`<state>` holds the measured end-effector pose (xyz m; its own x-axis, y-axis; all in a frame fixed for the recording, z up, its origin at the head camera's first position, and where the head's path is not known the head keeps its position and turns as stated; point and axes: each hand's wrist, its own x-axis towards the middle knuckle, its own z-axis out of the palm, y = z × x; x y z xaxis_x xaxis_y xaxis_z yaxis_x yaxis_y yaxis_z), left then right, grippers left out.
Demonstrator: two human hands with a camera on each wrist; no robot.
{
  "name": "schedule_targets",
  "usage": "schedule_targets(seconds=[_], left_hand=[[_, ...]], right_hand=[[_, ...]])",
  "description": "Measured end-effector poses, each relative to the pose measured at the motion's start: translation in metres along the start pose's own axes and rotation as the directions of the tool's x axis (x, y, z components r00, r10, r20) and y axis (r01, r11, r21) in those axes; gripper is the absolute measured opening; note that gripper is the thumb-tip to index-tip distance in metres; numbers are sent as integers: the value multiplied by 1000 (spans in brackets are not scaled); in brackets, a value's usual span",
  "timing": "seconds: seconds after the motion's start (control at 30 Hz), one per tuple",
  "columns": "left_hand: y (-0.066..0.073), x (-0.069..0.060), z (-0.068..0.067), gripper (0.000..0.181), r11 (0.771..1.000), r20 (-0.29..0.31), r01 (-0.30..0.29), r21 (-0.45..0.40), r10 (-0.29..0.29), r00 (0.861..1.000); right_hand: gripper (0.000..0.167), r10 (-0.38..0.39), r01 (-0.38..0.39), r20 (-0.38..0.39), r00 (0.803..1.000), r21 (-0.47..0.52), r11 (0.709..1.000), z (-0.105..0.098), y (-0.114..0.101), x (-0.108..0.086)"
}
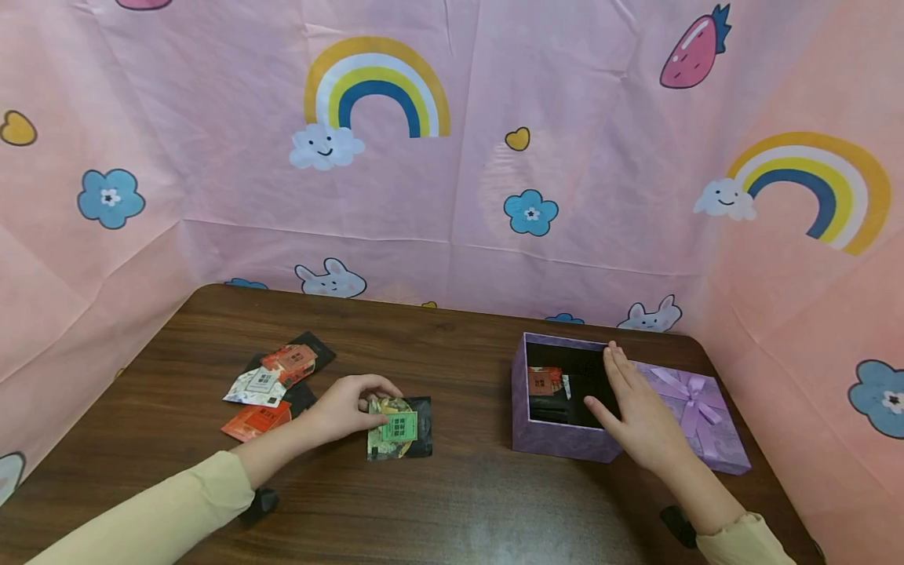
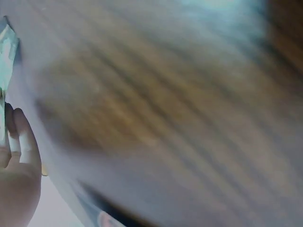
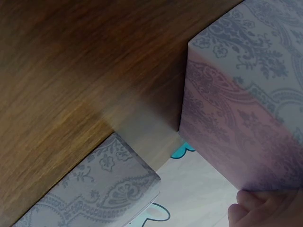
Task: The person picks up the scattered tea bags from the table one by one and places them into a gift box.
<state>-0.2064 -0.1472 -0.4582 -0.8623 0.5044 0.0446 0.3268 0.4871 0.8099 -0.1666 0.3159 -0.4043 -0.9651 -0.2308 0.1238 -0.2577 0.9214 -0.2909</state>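
In the head view, the left hand pinches a black packet with a green label between thumb and fingers, over the middle of the table. The left wrist view shows part of that hand and the packet at its left edge. The right hand lies with straight fingers on the right rim of the open purple box. Inside that box, at its left, are a red-labelled packet and dark packets. In the right wrist view, fingertips touch the box's edge.
Several packets, orange, white and red, lie overlapping on the table's left side. The purple lid with a ribbon bow lies right of the box. Patterned pink cloth hangs behind the brown table.
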Motion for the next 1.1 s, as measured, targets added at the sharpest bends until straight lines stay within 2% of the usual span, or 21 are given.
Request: schedule_targets(seconds=[0.07, 0.23, 0.4, 0.57, 0.67, 0.77, 0.87, 1.1], left_hand=[[2, 2, -2, 28, 998, -14, 27, -56, -28, 1000], [9, 8, -4, 27, 989, -70, 63, -135, -73, 995], [18, 16, -5, 27, 980, -120, 72, -184, -95, 988], [28, 26, -5, 26, 971, -171, 96, -219, -135, 976], [36, 35, -3, 22, 966, -202, 91, -244, -143, 969], [45, 45, -1, 16, 964, -227, 68, -256, -128, 966], [58, 57, 2, 13, 969, -238, 28, -247, -89, 967], [96, 90, 8, 10, 986, -265, -47, -162, 3, 964]], right_hand=[[88, 0, 0, -1, 1000, -1, 1000, 0, 0, 0], [88, 2, -2, -2, 1000, 0, 1000, 0, -1, 0], [88, 2, -2, -4, 1000, -1, 1000, 0, -1, -1], [87, 2, -2, -4, 1000, -5, 1000, 0, -1, 0], [88, 5, -5, -3, 1000, -7, 1000, 0, -1, 0], [88, 8, -8, -2, 1000, -10, 1000, 0, -1, 0], [88, 11, -11, -2, 1000, -13, 1000, 0, -1, 0], [89, 17, -17, 1, 1000, -9, 1000, 1, 1, 0]])
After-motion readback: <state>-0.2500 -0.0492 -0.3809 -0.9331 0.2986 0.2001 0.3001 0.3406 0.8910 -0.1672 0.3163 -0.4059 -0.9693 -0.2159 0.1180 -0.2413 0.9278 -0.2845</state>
